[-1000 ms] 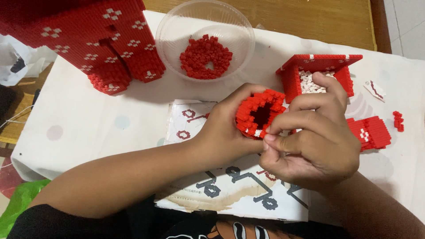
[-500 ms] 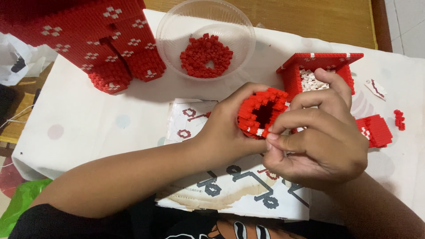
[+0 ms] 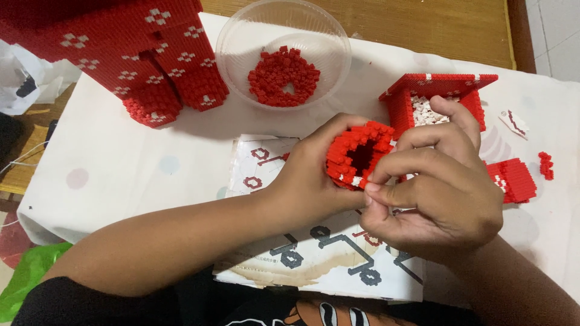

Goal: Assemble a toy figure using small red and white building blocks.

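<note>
on the far left stands my big red block build (image 3: 130,57) with little white flower marks, on the white cloth of the surface (image 3: 109,175). next to it is a clear bowl (image 3: 241,36) with a pile of tiny red bricks (image 3: 284,75) inside. below the bowl lies the paper guide (image 3: 320,253), partly under my arms.

my left hand (image 3: 308,181) is closed around a small red ring piece (image 3: 359,154) with a dark hole in the middle, and holds it up over the paper. my right hand (image 3: 435,193) is closed too, and its fingertips (image 3: 377,184) pinch at the bottom edge of the ring. i can't tell if a tiny brick is between them.

i think i'm pressing a brick onto the ring. the next push needs a steady grip and a gentle press, so the ring doesn't crack.

on the right sit a red box part (image 3: 438,96) with white bricks inside, a small red chunk (image 3: 513,178), and a few loose red bricks (image 3: 546,164).
</note>
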